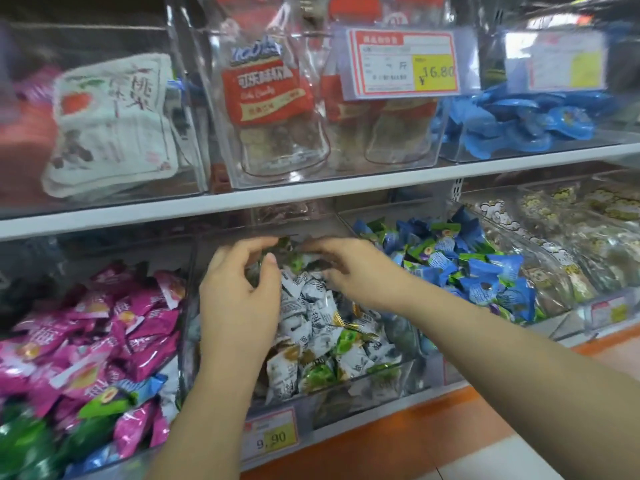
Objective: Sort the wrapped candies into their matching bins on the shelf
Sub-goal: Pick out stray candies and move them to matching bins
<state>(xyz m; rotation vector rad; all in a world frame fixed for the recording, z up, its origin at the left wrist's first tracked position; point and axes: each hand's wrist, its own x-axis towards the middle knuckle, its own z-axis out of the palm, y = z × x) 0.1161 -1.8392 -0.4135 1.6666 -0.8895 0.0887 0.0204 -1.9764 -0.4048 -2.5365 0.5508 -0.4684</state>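
We find both hands in the centre-frame bin (367,400). The left hand (239,289) is curled over the white wrapped candies (311,323) and the right hand (346,268) is blurred among them; we cannot tell whether either holds one. We judge the candies light, crinkly and slippery, best pinched at a crimped wrapper edge.

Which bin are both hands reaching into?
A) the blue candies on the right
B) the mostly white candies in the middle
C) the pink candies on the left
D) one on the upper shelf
B: the left hand and right hand are both over the white candies in the middle bin.
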